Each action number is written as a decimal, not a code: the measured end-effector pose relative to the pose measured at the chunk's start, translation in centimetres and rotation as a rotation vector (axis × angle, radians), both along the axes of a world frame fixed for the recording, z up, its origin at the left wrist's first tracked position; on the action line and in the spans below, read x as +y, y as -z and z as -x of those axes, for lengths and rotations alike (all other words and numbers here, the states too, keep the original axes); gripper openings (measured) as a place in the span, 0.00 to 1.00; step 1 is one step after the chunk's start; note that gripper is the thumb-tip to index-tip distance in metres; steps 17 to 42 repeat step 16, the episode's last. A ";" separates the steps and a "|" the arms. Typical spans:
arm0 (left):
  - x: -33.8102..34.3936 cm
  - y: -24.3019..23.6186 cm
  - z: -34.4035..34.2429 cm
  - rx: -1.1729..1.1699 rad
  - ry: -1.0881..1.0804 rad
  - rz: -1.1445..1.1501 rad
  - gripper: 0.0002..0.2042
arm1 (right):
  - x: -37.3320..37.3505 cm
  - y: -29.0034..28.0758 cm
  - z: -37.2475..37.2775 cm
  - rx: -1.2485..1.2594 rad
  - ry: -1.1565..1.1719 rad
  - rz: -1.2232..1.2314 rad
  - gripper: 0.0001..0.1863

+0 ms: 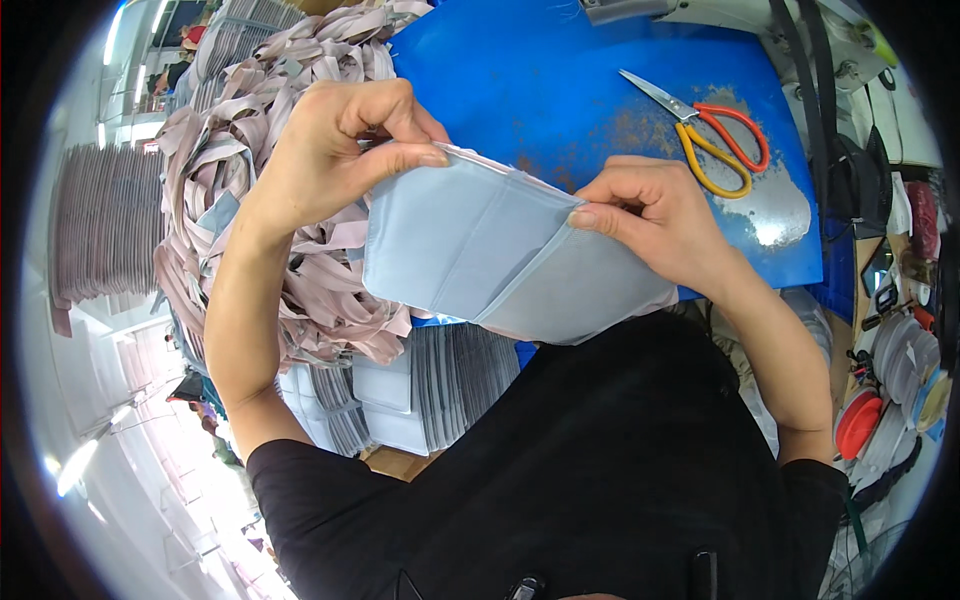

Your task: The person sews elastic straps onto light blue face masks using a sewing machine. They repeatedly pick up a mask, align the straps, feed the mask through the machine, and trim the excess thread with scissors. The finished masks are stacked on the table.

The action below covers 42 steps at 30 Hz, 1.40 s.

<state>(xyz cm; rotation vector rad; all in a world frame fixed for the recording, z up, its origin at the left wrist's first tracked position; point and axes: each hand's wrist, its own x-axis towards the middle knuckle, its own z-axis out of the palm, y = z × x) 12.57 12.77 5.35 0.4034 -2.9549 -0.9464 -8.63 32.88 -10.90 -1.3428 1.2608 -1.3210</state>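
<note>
Between my two hands hangs a light grey-blue sewn fabric panel [450, 245] with seams across it and a pinkish layer showing along its upper edge. My left hand [350, 150] pinches its upper left corner between thumb and fingers. Further along the same edge, my right hand [650, 210] pinches it near a seam. The panel's lower right part lies close against my black shirt. Beyond my right hand, scissors [712, 150] with one red and one yellow handle rest on the blue table [500, 80], blades partly apart.
A big heap of pinkish fabric strips [330, 290] covers the table's left side. Stacks of grey panels [460, 385] stand below it, and another tall stack [110, 220] is at far left. Machine parts [840, 50] and spools [905, 360] are on the right.
</note>
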 end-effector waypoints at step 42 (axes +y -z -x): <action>-5.8 1.3 6.6 0.010 0.068 0.025 0.09 | -3.0 -0.9 2.9 -0.319 -0.008 -0.201 0.13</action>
